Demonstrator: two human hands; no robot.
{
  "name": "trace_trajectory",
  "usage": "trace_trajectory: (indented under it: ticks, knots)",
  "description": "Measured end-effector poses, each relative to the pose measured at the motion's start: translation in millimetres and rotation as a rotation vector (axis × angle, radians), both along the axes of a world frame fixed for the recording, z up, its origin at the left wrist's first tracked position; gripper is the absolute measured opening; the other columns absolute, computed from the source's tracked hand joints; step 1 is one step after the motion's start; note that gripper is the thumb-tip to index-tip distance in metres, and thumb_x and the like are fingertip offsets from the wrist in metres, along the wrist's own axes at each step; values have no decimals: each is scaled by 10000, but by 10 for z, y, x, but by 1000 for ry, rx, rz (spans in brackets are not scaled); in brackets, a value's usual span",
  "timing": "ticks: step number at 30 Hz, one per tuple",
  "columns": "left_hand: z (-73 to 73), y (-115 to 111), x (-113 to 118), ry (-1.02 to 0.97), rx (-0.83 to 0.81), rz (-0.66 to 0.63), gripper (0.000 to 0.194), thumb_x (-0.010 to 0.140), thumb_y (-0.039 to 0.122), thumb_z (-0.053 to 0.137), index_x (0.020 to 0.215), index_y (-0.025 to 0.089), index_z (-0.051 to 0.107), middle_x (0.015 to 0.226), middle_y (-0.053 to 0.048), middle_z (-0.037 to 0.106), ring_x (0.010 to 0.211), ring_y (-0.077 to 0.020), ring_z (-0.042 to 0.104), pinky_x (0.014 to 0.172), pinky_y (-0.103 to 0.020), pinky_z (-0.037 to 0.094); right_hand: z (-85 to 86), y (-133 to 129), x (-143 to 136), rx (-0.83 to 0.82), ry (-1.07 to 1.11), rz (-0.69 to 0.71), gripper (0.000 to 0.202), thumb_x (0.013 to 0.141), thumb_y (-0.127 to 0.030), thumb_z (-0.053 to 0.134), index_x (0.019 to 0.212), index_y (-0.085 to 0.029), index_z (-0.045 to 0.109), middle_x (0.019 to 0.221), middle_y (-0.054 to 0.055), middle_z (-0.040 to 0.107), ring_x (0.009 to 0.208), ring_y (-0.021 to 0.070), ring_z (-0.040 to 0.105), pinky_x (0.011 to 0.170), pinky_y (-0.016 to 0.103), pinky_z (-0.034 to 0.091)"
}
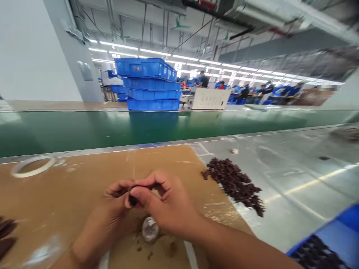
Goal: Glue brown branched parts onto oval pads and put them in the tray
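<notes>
Close together over the brown work surface [92,168], my left hand [112,207] and my right hand [164,198] pinch one small dark piece [132,200] between their fingertips. Most of the piece is covered by the fingers, so its exact kind is not visible. Just below the hands, a small round clear container [150,228] rests on the surface, with dark crumbs scattered around it. To the right lies a heap of small dark brown pieces [235,183]. Larger dark pieces [7,235] are partly in view at the left edge.
A white tape ring [33,167] lies at the left. Beyond the work surface runs a green conveyor belt [84,127], with stacked blue crates [153,84] behind it. At bottom right, a blue bin [339,231] holds dark pieces. Several people work in the distance.
</notes>
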State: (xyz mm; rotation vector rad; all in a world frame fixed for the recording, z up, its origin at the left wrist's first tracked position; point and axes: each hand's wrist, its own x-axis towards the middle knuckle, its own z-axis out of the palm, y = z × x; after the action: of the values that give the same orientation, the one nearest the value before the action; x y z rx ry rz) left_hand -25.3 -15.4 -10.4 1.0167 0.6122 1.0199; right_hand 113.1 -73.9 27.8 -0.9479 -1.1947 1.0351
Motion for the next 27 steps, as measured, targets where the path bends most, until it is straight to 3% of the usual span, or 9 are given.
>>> trace_trajectory:
  ticks: [6, 13, 19, 27]
  knots:
    - [101, -48, 63, -32, -61, -8, 311, 516, 295, 939, 726, 181, 741, 586, 28, 590, 532, -82, 527, 621, -208, 512, -21, -5, 55, 52, -127, -10, 143, 851, -328, 669, 808, -209, 602, 790, 39, 731, 741, 174, 685, 657, 305, 547]
    - [78, -42, 56, -38, -66, -10, 280, 556, 265, 925, 752, 187, 742, 618, 13, 632, 543, -95, 579, 593, -209, 509, -12, -15, 70, 103, -235, -77, 119, 868, -296, 653, 799, -210, 606, 796, 41, 719, 849, 194, 684, 672, 308, 536]
    - [65, -31, 51, -21, -71, 11, 333, 516, 293, 944, 753, 178, 740, 720, -26, 705, 623, -117, 634, 620, -204, 528, 14, -21, 66, 66, -210, -57, 113, 854, -308, 653, 802, -215, 616, 757, 29, 705, 742, 184, 676, 648, 322, 539]
    - [48, -32, 49, -13, -43, -5, 303, 551, 299, 928, 766, 183, 749, 614, 2, 632, 612, -114, 623, 631, -202, 533, -9, -24, 81, 90, -233, -64, 95, 865, -298, 650, 802, -230, 627, 723, 5, 684, 777, 187, 673, 680, 328, 533]
